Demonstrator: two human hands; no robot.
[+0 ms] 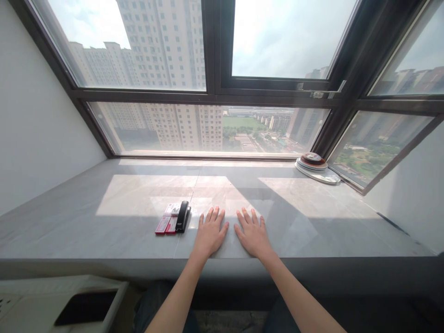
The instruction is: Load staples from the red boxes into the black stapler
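Observation:
My left hand point(210, 232) lies flat, palm down, on the grey stone windowsill point(104, 231), fingers stretched out and holding nothing. My right hand point(252, 232) rests flat beside it in the same way, a small gap between the two. Just left of my left hand lies a black stapler point(182, 216), close to the hand and not touched by it. Two small red boxes point(166, 225) lie against the stapler's left side, and a small white box point(172, 209) sits behind them.
A stack of round plates point(314, 163) stands at the sill's back right corner by the window frame. Large windows point(156, 125) run along the back. A white wall closes the left side. A white unit with a dark opening point(83, 306) sits below at left.

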